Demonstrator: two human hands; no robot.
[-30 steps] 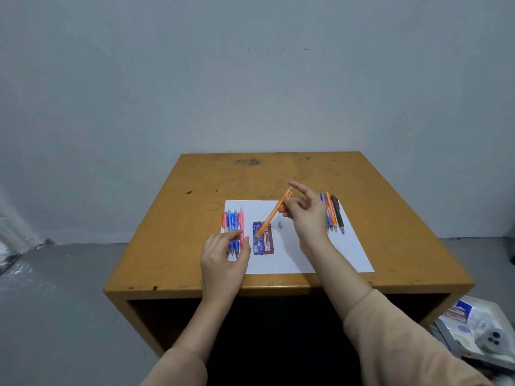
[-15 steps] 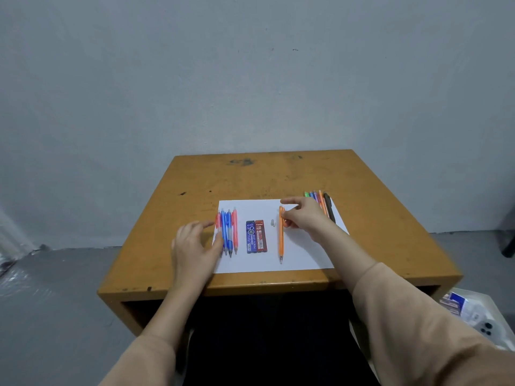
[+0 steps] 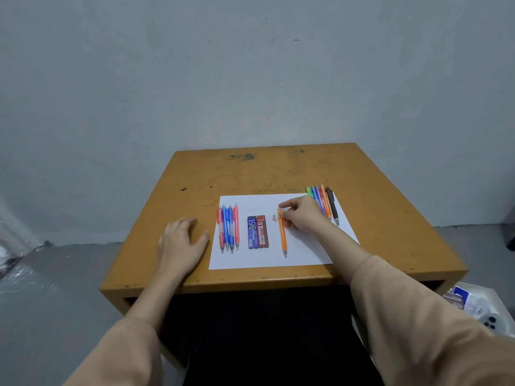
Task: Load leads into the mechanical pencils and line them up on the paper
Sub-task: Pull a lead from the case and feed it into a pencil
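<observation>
Fingers of the right hand pinch the cap end of the slim orange plastic mechanical pencil, likely light, stiff and roll-prone; left hand rests slack.

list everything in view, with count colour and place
wooden table: one, yellow-brown, against wall
white paper sheet: one, white, on table
grip mechanical pencils: four, two red, two blue, paper's left side
pencil lead cases: two, blue and red, mid-paper
slim orange mechanical pencil: one, orange, right of cases
small cap: one, pale grey, beside that pencil's top
bunch of slim pencils: about five, green, blue, purple, orange, black, paper's far right corner
plastic tray: one, white, floor at right
left hand: flat on table, left of paper
right hand: pinching orange pencil's top
</observation>
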